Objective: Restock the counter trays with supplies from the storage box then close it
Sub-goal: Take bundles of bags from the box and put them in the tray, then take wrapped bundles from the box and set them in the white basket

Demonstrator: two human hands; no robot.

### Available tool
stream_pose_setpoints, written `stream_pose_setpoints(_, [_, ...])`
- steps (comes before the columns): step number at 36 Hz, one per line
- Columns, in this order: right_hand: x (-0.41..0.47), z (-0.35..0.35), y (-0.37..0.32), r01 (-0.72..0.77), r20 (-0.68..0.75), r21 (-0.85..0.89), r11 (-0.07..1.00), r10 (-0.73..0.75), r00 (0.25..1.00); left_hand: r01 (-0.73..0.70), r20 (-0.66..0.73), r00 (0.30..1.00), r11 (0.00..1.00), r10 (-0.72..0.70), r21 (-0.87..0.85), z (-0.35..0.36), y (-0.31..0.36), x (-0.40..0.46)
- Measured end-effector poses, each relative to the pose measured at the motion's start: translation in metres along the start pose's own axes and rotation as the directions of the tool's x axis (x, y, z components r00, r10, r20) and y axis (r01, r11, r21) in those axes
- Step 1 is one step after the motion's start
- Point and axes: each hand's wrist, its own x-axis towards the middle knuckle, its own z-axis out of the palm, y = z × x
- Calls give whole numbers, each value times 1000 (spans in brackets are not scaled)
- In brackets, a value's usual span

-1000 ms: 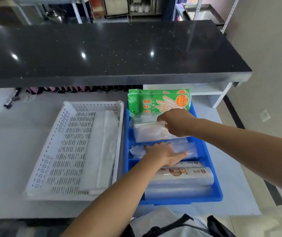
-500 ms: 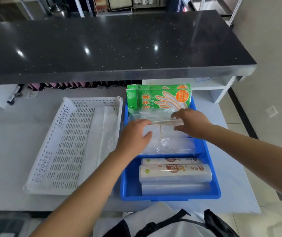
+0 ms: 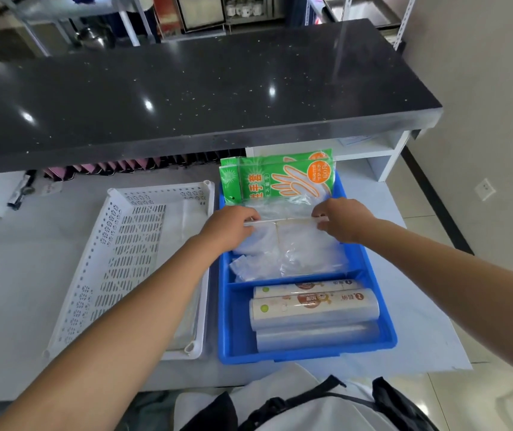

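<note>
A blue tray [image 3: 370, 269] sits on the white counter, divided into compartments. In its middle compartment lies a bundle of clear plastic bags [image 3: 304, 247]. My left hand [image 3: 230, 227] and my right hand [image 3: 340, 220] each pinch one end of the bundle's top edge, holding it stretched between them. Green glove packets [image 3: 277, 178] stand at the tray's far end. Three rolls of cling film [image 3: 314, 309] fill the near compartment. No storage box is in view.
A white perforated tray [image 3: 99, 269] with a clear plastic sheet along its right side stands left of the blue tray. A black stone countertop [image 3: 186, 88] overhangs at the back. A white shelf unit [image 3: 385, 150] stands at the right.
My left hand lifted off the lower bags and moved up to the bundle's left end. My right hand shifted to its right end, and the bundle now lies spread in the middle compartment.
</note>
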Motion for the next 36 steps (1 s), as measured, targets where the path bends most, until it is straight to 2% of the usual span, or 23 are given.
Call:
stream_pose_setpoints(8, [3,-4,10,-7,28,-34,999,8,1000,29,-35,999,995,-33,-90,8,5,0])
stream_pose_setpoints(13, [-11,7,2,36,-203,-118,992,-60,977,-8,-249,969,1000,2,-26,20,7,-12])
stream_pose_setpoints(16, [-31,17,-9,79,-274,-70,994,-95,957,-12,-273,962,1000,7,-17,28,8,-21])
stream_pose_setpoints(21, [-72,27,-29,177,-255,161,971,-132,958,90,-152,983,992,-104,-93,32,15,-53])
stream_pose_setpoints(25, [-94,27,-44,232,-233,370,900,-152,961,127,-229,962,986,-149,-107,28,29,-105])
stream_pose_setpoints(28, [-105,28,-58,309,-253,493,813,-206,945,256,-199,939,956,-281,-143,31,32,-151])
stream_pose_setpoints(31, [-113,35,-76,380,-259,514,769,-283,923,379,-157,901,910,-405,-169,41,31,-196])
stream_pose_setpoints(36, [-129,41,-124,432,-152,481,763,-413,898,513,-165,830,846,-532,-146,52,14,-271])
